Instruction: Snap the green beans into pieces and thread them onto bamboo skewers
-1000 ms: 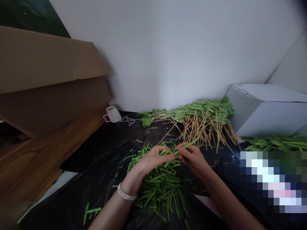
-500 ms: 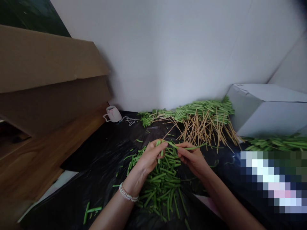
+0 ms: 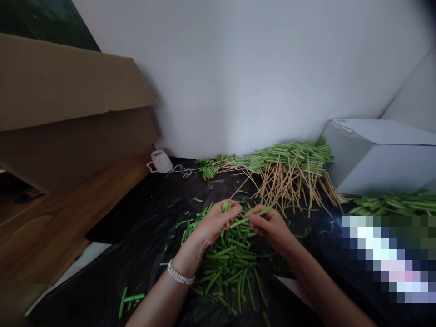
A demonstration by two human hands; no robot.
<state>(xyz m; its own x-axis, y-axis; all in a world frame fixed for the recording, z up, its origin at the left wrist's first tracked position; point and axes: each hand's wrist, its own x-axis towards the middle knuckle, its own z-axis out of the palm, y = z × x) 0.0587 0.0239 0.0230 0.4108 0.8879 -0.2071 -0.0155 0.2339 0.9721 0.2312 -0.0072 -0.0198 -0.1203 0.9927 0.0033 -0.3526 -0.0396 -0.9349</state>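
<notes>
We saw the left hand [image 3: 214, 223] and the right hand [image 3: 272, 229] meeting just below the middle of the view, both palms turned inward and the forearms rising from the bottom edge. The right fingers [image 3: 259, 217] were closed in a pinch on a long green bean [image 3: 254, 216], which slanted out toward two o'clock. The left fingers [image 3: 231, 212] were curled and closed against its other end. Compared with the frame half a second earlier, the bean had swung from nearly level to this upward slant, and the left hand had dropped lower and closer to the right.

A heap of cut green beans [image 3: 230, 259] lay directly under the hands on a black plastic sheet [image 3: 102, 286], with a pearl bracelet [image 3: 180, 274] on the left wrist above it. At twelve o'clock, thin straw-coloured sticks [image 3: 289, 186] lay against a row of green beans [image 3: 289, 153]; they looked like skewers, though we could not be sure. A white mug [image 3: 159, 162] stood at eleven o'clock. A pixelated patch [image 3: 384, 259] hid whatever lay at four o'clock, and the hands hid the bean's middle.
</notes>
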